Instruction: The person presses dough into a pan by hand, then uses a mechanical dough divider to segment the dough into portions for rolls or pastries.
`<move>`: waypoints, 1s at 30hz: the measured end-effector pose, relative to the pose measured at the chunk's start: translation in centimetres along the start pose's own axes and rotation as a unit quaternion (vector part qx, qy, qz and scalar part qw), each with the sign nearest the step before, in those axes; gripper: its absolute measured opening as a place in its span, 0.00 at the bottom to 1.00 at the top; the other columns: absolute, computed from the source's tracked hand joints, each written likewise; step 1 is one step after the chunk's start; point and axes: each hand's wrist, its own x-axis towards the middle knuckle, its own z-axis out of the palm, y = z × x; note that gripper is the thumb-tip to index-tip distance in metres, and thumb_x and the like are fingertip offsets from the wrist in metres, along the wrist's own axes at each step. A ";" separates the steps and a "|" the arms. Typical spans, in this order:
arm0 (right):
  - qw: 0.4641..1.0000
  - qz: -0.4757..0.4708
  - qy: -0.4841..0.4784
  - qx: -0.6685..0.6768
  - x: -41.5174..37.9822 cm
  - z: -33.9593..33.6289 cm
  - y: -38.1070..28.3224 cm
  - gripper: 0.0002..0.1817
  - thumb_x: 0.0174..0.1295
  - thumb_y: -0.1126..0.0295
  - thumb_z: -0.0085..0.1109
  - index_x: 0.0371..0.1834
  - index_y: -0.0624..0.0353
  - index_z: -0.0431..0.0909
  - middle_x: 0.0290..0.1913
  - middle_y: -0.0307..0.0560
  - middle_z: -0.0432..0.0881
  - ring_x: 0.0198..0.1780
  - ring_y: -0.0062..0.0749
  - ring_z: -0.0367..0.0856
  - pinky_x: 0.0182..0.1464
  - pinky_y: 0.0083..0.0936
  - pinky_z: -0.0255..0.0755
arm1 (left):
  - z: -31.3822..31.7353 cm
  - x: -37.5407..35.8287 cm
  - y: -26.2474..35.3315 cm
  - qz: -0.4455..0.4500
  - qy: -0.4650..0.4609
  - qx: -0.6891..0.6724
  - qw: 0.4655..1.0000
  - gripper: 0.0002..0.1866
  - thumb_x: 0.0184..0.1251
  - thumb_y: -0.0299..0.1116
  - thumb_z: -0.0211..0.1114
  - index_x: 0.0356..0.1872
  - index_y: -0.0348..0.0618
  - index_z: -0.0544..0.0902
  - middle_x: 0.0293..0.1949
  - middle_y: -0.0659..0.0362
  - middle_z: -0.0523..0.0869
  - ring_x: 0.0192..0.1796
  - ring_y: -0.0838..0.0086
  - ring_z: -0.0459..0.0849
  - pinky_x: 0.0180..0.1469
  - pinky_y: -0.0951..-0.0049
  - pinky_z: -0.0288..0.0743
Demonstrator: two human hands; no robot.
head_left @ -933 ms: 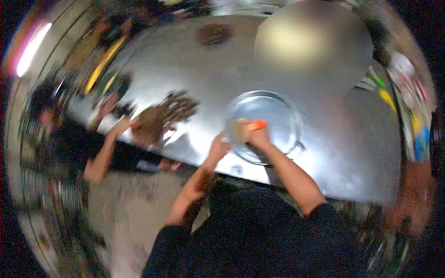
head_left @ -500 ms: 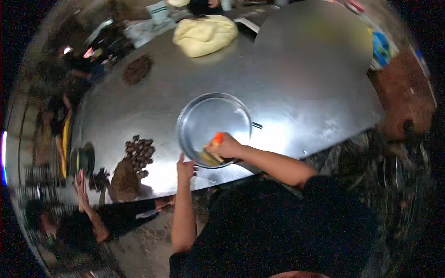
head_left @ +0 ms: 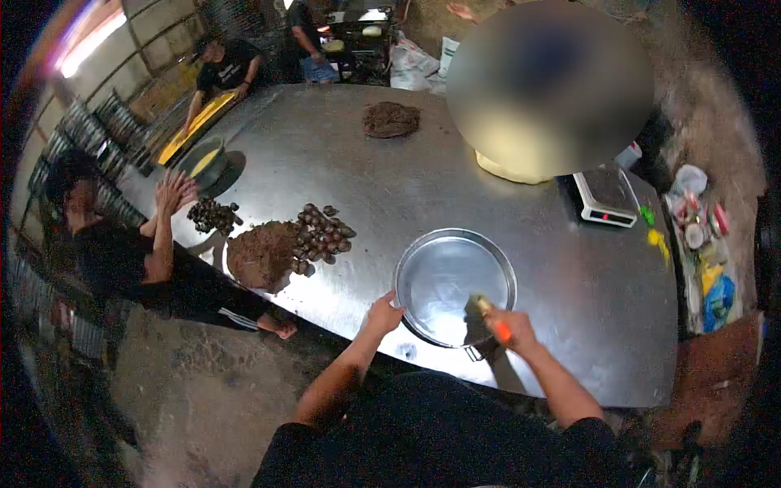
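Observation:
A round metal pan [head_left: 458, 281] with a raised rim lies on the metal table [head_left: 569, 285] in front of me. My left hand [head_left: 384, 315] touches the pan's near left rim, its fingers closed against the edge. My right hand [head_left: 512, 329] is wrapped round the orange handle of a brush [head_left: 480, 304], whose head is over the pan's near right part. Beyond the pan's left side are small dark brown balls [head_left: 321, 238] beside a mound of brown mixture [head_left: 262, 254].
A scale [head_left: 606, 198] stands at the right, near pale dough [head_left: 511, 168]. A brown lump [head_left: 390, 119] lies at the back. One person [head_left: 106, 252] is at the left with hands together; others are farther back. A bowl [head_left: 203, 163] sits at the left edge.
The view has turned left and widened. My right hand has moved with the brush from the pan's near inside to its right rim. My left hand stays by the near left rim.

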 end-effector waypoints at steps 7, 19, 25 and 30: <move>0.975 0.100 0.086 0.179 1.8 4.4 -9.0 0.11 0.57 0.65 0.63 0.41 0.56 0.83 0.31 0.57 0.84 0.30 0.46 0.84 0.34 0.31 0.76 | -0.5 0.3 0.3 0.000 -0.016 0.004 1.000 0.35 0.56 0.39 0.67 0.67 0.48 0.68 0.43 0.44 0.85 0.47 0.52 0.84 0.52 0.60 0.76; 0.965 0.196 0.145 0.096 5.7 2.2 -1.4 0.13 0.61 0.64 0.58 0.48 0.51 0.81 0.37 0.51 0.85 0.35 0.42 0.85 0.40 0.31 0.79 | -2.7 1.3 1.6 -0.042 -0.049 -0.069 0.996 0.35 0.60 0.29 0.65 0.69 0.42 0.62 0.27 0.49 0.86 0.19 0.70 0.82 0.20 0.69 0.73; 0.987 0.044 0.056 0.145 5.2 10.0 -6.8 0.06 0.48 0.67 0.62 0.30 0.51 0.78 0.29 0.48 0.81 0.34 0.47 0.82 0.38 0.36 0.76 | -2.3 2.1 1.3 -0.055 -0.113 -0.157 0.980 0.35 0.61 0.27 0.66 0.69 0.42 0.62 0.28 0.51 0.85 0.19 0.73 0.79 0.18 0.71 0.69; 0.958 0.135 0.090 0.236 6.6 1.6 -9.5 0.11 0.59 0.63 0.61 0.43 0.49 0.84 0.39 0.47 0.86 0.35 0.39 0.85 0.42 0.27 0.78 | -6.2 4.3 3.2 -0.131 -0.129 -0.123 0.975 0.35 0.68 0.26 0.57 0.73 0.50 0.51 0.33 0.53 0.85 0.24 0.67 0.82 0.22 0.68 0.76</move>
